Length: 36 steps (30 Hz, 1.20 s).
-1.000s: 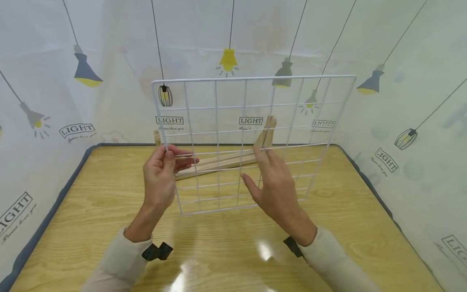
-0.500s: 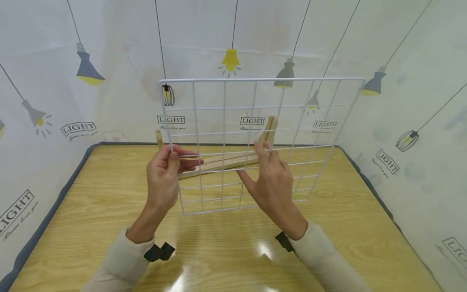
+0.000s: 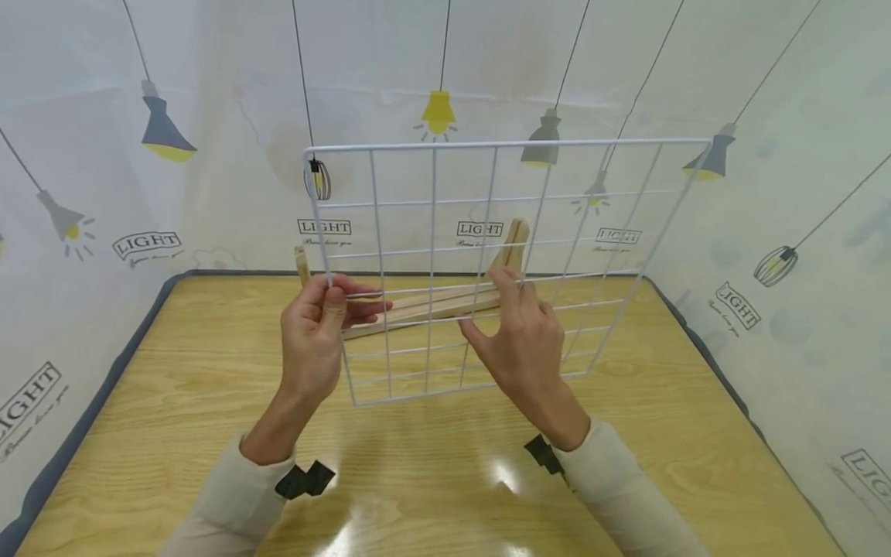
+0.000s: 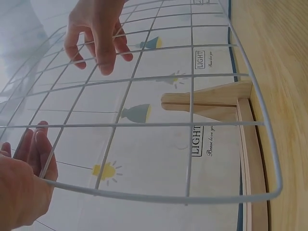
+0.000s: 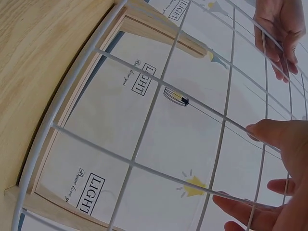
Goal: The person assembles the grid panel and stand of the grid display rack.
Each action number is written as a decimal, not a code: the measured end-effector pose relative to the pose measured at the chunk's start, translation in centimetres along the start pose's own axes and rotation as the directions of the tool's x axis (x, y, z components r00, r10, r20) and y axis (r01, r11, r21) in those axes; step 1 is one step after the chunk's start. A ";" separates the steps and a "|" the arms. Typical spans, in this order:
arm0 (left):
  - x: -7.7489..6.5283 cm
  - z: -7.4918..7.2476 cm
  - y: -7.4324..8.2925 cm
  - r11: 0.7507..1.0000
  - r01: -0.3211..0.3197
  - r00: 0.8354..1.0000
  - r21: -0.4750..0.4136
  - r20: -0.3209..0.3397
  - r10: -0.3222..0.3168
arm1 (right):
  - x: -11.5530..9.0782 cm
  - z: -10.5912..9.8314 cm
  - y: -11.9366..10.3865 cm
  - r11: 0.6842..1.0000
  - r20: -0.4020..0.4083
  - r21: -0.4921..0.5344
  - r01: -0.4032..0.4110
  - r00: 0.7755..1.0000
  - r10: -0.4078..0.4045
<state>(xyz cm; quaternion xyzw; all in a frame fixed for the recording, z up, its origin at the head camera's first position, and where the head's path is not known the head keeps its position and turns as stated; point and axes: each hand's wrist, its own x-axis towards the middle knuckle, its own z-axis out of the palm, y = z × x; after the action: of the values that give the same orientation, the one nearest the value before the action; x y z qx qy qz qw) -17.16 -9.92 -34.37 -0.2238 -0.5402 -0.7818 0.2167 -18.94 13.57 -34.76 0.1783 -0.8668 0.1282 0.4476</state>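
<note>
A white wire grid panel [image 3: 433,205] is held upright above the table, its top edge tilted slightly. My left hand [image 3: 313,333] grips the panel's left edge wire between thumb and fingers. My right hand [image 3: 525,344] is against the right-centre wires, its fingers loosely bent and thumb apart from them. In the right wrist view the thumb and fingers of the right hand [image 5: 284,168] spread beside the wires without closing on one. Behind the panel stands a pale wooden frame [image 3: 431,307] with a long base bar and raised end pieces, partly hidden by the hands.
A wood-grain table [image 3: 418,480] lies below, bordered by a dark blue edge strip [image 3: 685,325]. Pale walls [image 3: 230,116] printed with lamps and the word LIGHT surround it at the back and sides. Black devices [image 3: 305,480] sit on both wrists.
The panel has shifted a little to the right together with my left hand. My right hand's fingers have bent more and slid slightly over the wires. The wooden frame stays put.
</note>
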 end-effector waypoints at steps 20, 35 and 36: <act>0.5 -1.8 -0.1 0.961 -0.112 0.993 0.251 0.055 0.101 | 0.5 0.0 0.8 0.997 -0.054 0.072 -0.025 0.998 0.029; 0.6 -11.6 -6.9 0.514 0.497 0.765 0.699 -0.072 -0.640 | 1.9 -0.6 1.2 0.995 -0.073 0.094 -0.021 0.997 0.028; 0.7 -11.8 -7.4 0.509 0.485 0.761 0.711 -0.057 -0.646 | 2.1 -0.7 1.2 0.995 -0.075 0.092 -0.024 0.997 0.031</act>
<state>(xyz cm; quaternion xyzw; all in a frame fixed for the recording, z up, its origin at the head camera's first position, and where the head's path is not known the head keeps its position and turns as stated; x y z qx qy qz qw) -23.35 -18.77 -43.23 -0.0199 -0.8528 -0.5200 -0.0451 -20.06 14.56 -32.74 0.1817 -0.8446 0.1806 0.4701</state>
